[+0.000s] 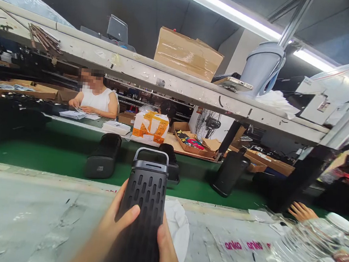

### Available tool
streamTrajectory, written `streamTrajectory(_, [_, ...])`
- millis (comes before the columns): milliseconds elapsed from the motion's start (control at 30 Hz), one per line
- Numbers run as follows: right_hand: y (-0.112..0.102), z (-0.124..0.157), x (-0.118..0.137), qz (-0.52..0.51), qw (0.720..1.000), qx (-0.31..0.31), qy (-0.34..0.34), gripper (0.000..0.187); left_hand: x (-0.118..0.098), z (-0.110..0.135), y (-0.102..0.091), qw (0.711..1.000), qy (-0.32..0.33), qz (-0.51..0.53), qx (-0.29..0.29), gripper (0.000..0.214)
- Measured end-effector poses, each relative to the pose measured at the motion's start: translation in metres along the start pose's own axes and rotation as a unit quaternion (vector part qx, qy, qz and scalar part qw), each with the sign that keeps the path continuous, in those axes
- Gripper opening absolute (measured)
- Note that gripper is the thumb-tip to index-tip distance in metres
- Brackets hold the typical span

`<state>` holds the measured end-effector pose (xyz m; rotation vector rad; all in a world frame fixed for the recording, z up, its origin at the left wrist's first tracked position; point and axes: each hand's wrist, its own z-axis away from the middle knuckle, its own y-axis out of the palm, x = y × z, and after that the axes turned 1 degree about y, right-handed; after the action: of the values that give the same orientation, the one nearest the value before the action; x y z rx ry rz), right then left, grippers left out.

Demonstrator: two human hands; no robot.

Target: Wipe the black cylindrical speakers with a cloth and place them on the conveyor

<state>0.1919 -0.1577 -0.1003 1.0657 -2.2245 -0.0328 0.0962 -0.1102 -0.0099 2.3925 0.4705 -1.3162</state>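
Observation:
A tall black portable speaker (146,194) with a slotted grille and a grey loop handle on top stands out in front of me, its lower end cut off by the frame edge. My left hand (116,220) wraps its left side, thumb lying over the grille. On the opposite side my right hand (166,245) grips the casing, its fingers partly hidden behind it. A white cloth or bag (179,226) lies just behind my right hand on the pale worktop (61,219).
More black speakers (103,157) (230,173) sit on the green belt (66,159) beyond the worktop. A clear bottle (308,243) and another person's hand (302,211) are at right. Overhead runs a shelf (136,74) bearing a carton (188,54) and a bucket (261,67). Someone (95,98) sits opposite.

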Motion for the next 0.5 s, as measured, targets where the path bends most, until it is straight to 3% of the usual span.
streamTrajectory(133, [0.003,-0.001,0.011,-0.070,0.997,-0.002,0.017,0.083,0.004,-0.003,-0.001,1.000,0.011,0.022,0.012,0.077])
streamTrajectory(233, [0.003,-0.003,0.014,-0.101,0.994,-0.013,0.032,0.082,0.007,-0.004,-0.002,0.999,0.013,0.028,0.013,0.075])
streamTrajectory(500, [-0.006,-0.001,0.016,-0.176,0.980,0.061,0.065,0.083,0.007,-0.008,-0.001,0.999,-0.028,0.025,0.008,0.070])
